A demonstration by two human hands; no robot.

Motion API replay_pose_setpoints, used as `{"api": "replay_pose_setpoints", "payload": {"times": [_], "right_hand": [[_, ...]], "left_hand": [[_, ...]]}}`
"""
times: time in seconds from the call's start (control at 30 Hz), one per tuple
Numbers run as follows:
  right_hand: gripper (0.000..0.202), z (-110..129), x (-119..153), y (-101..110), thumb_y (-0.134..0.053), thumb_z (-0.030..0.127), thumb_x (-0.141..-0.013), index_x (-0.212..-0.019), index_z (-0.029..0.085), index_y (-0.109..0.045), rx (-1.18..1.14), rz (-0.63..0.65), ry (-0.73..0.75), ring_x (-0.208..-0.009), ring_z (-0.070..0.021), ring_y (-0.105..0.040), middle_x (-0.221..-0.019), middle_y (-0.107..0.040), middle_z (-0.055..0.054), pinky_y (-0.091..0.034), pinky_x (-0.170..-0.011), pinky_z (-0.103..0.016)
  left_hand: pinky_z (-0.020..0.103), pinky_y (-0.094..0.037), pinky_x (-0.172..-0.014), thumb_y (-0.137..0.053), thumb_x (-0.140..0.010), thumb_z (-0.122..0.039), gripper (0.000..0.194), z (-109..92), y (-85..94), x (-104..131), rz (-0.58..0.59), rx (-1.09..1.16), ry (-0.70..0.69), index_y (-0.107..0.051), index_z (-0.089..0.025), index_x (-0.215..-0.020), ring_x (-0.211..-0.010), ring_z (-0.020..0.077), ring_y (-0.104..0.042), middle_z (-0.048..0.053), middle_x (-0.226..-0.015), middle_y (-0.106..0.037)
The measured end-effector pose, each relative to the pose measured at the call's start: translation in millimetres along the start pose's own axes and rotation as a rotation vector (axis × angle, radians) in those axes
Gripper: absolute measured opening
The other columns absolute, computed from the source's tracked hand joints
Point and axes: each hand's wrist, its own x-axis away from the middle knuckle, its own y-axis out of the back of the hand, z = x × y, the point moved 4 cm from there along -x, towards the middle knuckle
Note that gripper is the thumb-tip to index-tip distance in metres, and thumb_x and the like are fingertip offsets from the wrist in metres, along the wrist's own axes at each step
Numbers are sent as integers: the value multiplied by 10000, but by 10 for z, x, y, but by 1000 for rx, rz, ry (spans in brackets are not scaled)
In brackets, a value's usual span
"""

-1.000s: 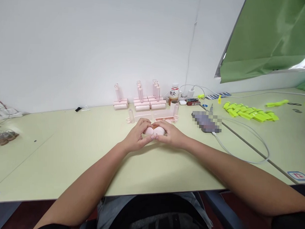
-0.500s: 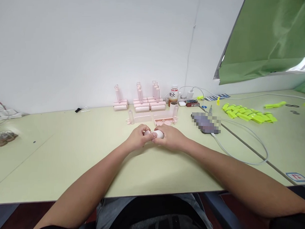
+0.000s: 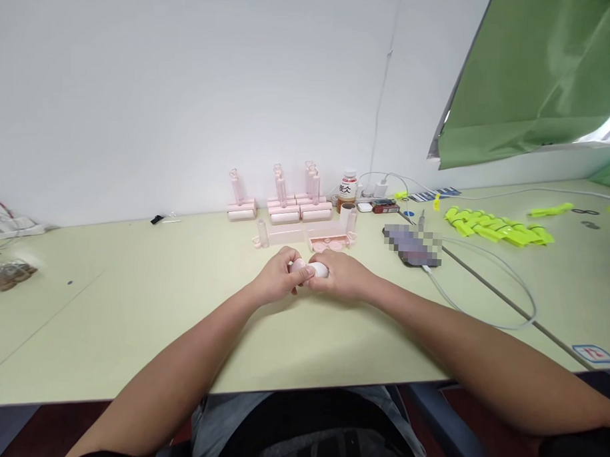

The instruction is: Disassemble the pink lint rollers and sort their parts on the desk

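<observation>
Here, left hand (image 3: 277, 278), right hand (image 3: 345, 275), clamped on pale-pink piece (image 3: 320, 270), well inside table edge (image 3: 329, 383)

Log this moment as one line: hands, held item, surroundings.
left hand: gripping | right hand: gripping | held between both: pale pink item, partly covered | beyond hands: pink parts, bottle | right side: phone

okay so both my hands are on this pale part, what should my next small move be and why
I'd probably ease the thumb of the left hand back slightly while the right hand steadies the pale part. That thumb lies across its middle, so I can't tell whether it's one piece or two.
</observation>
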Motion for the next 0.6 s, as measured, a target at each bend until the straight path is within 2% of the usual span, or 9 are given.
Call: {"api": "replay_pose_setpoints", "payload": {"times": [0.13,0.37,0.6], "right_hand": [[368,6,4,2,-614,532,-780,-924,195,-652,3,7,9,-827,-235,-605,-927,-672,-76,-349,-609,-281],[329,14,6,8,-602,507,-787,-897,200,-652,2,7,19,-821,-236,-610,-915,-690,-68,-347,-614,-283],[370,-13,-32,27,-569,574,-811,-816,209,-624,-23,2,-54,-752,-208,-604,-870,-690,-46,-313,-566,-277]], "left_hand": [[257,-542,-511,-712,-736,-505,428,21,-6,-6,-23,4,-20,-443,-172,-736,-643,87,-553,12,-956,-440],[260,-541,-519,-687,-757,-515,428,29,-9,-1,-15,15,-49,-433,-171,-735,-615,83,-568,5,-937,-438],[265,-521,-504,-615,-817,-516,371,18,-25,-14,-79,41,-1,-449,-187,-773,-600,119,-581,1,-766,-528]]}}
